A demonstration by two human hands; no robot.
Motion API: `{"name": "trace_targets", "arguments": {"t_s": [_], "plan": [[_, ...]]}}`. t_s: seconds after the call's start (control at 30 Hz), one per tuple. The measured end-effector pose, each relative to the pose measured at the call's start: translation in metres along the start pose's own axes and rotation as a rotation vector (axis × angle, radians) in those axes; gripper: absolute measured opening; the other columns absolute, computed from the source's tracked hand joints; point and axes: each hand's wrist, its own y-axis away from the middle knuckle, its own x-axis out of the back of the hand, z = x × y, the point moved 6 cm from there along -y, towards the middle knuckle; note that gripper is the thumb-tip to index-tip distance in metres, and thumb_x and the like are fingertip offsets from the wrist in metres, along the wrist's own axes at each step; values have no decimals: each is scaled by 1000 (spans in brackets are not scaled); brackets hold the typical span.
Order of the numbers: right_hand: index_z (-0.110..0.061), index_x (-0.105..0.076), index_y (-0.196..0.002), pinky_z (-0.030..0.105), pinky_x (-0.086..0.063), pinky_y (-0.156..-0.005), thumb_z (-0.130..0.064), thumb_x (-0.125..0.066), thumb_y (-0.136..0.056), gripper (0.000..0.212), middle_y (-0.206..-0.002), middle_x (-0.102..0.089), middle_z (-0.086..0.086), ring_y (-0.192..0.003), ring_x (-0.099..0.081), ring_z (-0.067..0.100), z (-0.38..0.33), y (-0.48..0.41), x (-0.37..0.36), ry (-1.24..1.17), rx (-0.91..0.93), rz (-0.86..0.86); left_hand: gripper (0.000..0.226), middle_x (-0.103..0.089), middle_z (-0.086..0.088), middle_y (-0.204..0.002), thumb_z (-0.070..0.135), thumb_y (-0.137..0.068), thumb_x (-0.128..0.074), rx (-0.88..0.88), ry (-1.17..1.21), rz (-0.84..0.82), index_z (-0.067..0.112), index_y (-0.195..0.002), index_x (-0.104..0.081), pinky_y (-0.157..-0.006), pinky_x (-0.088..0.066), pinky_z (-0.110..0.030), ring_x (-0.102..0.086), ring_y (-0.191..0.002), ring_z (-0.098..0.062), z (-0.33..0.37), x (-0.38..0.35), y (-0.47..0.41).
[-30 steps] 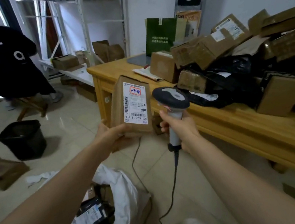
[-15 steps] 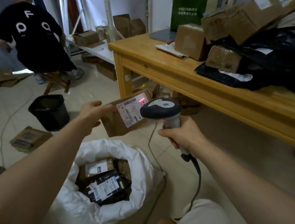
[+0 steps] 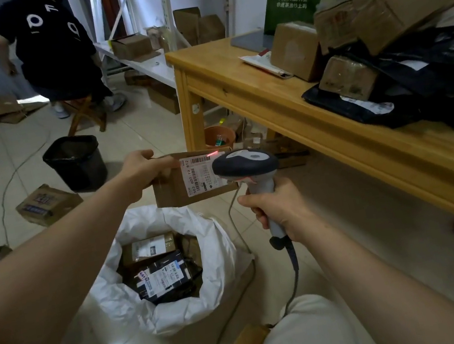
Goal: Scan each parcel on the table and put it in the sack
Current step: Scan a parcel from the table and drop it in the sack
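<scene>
Parcel scanning under way beside a wooden table (image 3: 295, 118): a worker's left hand (image 3: 141, 171) grips a small cardboard parcel (image 3: 170, 191) by its upper left corner, fingers curled over the top edge, holding it in the air just above the far rim of the white sack (image 3: 224, 250). The right hand (image 3: 282, 210) is wrapped firmly round the grip of a corded barcode scanner (image 3: 245, 164), whose head sits just in front of the parcel's white label (image 3: 201, 176); a red scan line (image 3: 212, 154) glows along the label's top edge. The sack stands open on the tiled floor (image 3: 349, 226), off the table's front edge, with at least two labelled packages (image 3: 162, 278) inside. More boxes (image 3: 390, 9) and black mailing bags (image 3: 428, 72) are heaped toward the table's right end. A black bin (image 3: 75, 162) stands on the floor beyond, near a second person (image 3: 48, 42) in a dark shirt, apparently seated on a wooden stool (image 3: 86, 111), though the body hides most of it.
</scene>
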Motion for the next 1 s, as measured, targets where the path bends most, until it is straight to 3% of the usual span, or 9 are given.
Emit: {"name": "trace_targets", "arguments": {"t_s": [0.5,0.6,0.7,0.77,0.83,0.87,0.9,0.93,1.0], "plan": [[-12,-59,-75,24,-43,-46,-11,-71,-81,13,-61,-53,7,-47,-46,14,10,-8,-13,-105,-39,-22,82,-53,-15,-125,25,-79,-77,60,50,23,2,-144,-34,-100,-48,-42,-54,-116,-30,-15,0,-2],[-12,-60,-79,24,-44,-44,-15,-73,-81,13,-61,-55,5,-46,-48,13,18,-13,-18,-129,-58,-54,70,-59,-9,-115,35,-77,-77,135,41,100,5,-133,-48,-92,-53,-40,-59,-105,-25,-39,10,-6],[-10,-61,-82,24,-44,-45,-16,-74,-81,14,-59,-56,5,-46,-49,13,33,-16,-24,-156,-112,-78,52,-61,-10,-96,47,-79,-72,256,73,197,8,-108,-54,-76,-53,-34,-60,-89,-23,-82,18,-3],[-9,-62,-84,25,-45,-47,-18,-74,-80,15,-60,-56,5,-48,-50,14,46,-18,-28,-166,-155,-86,52,-60,-10,-90,50,-78,-73,400,173,218,9,-102,-51,-76,-53,-37,-61,-84,-25,-132,19,-1],[-7,-63,-84,26,-44,-47,-16,-74,-80,15,-59,-56,6,-46,-49,14,60,-20,-32,-190,-198,-81,75,-65,-14,-96,61,-58,-82,559,292,188,10,-103,-53,-77,-54,-45,-66,-84,-29,-233,20,-35],[-6,-63,-84,25,-43,-46,-15,-75,-79,16,-58,-55,6,-45,-48,14,66,-21,-34,-206,-221,-78,93,-67,-16,-106,68,-42,-85,659,299,166,12,-111,-55,-79,-53,-51,-67,-88,-34,-281,15,-51],[-6,-63,-84,25,-42,-46,-14,-75,-79,16,-57,-55,6,-44,-48,14,72,-23,-36,-220,-244,-77,103,-64,-15,-117,72,-40,-82,742,334,160,15,-121,-52,-84,-49,-57,-65,-95,-39,-315,9,-56],[-5,-63,-84,25,-42,-45,-13,-75,-79,16,-57,-54,6,-44,-47,15,77,-24,-37,-227,-262,-74,92,-59,-15,-125,69,-58,-75,770,381,141,17,-129,-47,-91,-45,-58,-59,-103,-39,-318,-2,-47],[-5,-63,-85,25,-41,-45,-12,-75,-79,15,-57,-53,6,-44,-47,15,83,-27,-37,-230,-277,-71,47,-51,-16,-131,42,-99,-45,796,413,88,16,-138,-40,-105,-34,-44,-52,-103,-30,-291,-24,-7]]}}
